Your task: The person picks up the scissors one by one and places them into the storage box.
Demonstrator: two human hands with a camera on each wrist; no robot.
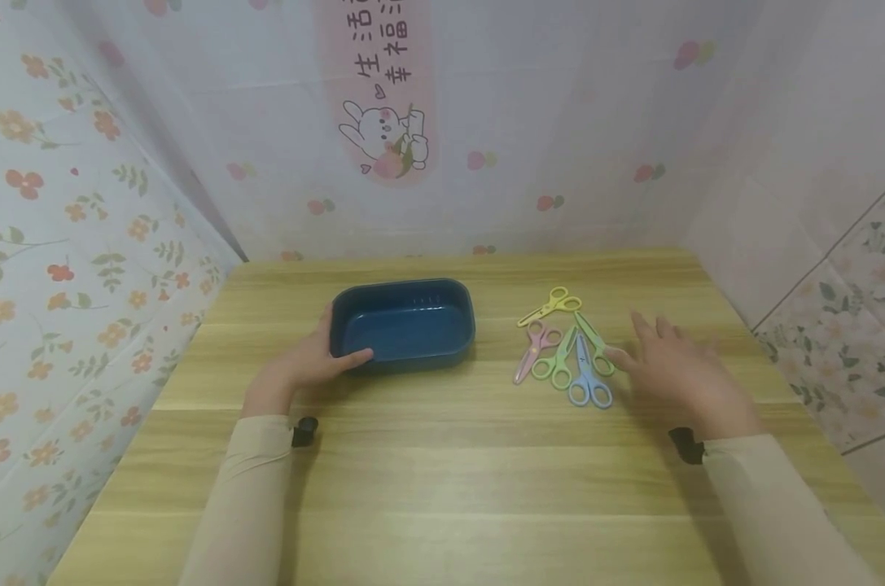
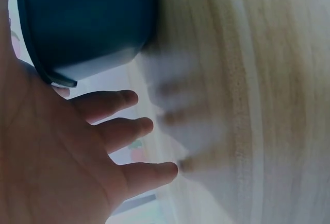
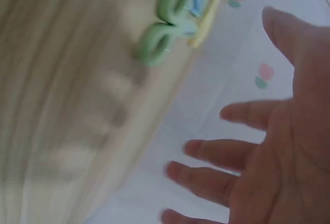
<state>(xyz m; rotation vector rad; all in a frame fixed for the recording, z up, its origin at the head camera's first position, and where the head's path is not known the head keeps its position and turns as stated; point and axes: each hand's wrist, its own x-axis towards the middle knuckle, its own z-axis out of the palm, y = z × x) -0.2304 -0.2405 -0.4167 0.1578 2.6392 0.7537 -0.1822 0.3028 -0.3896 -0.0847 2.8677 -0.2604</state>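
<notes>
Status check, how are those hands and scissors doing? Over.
Left hand touching left end of blue rectangular container. Right hand empty, beside five pairs of scissors. Scissors bunched on wood-grain table. No obstruction visible.

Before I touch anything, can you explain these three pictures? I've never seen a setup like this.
Sure. There's no robot: these are a person's two bare hands at a wood-patterned table. The widest picture comes from a camera on the head, looking forward and down. The others come from the left wrist camera and the right wrist camera.

On the table sits an open blue box. To its right lie yellow scissors, pink scissors, blue scissors, green scissors and a second green pair.

The left hand rests against the box's left end, three fingers spread straight. The right hand, beside the scissors, holds nothing.
</notes>
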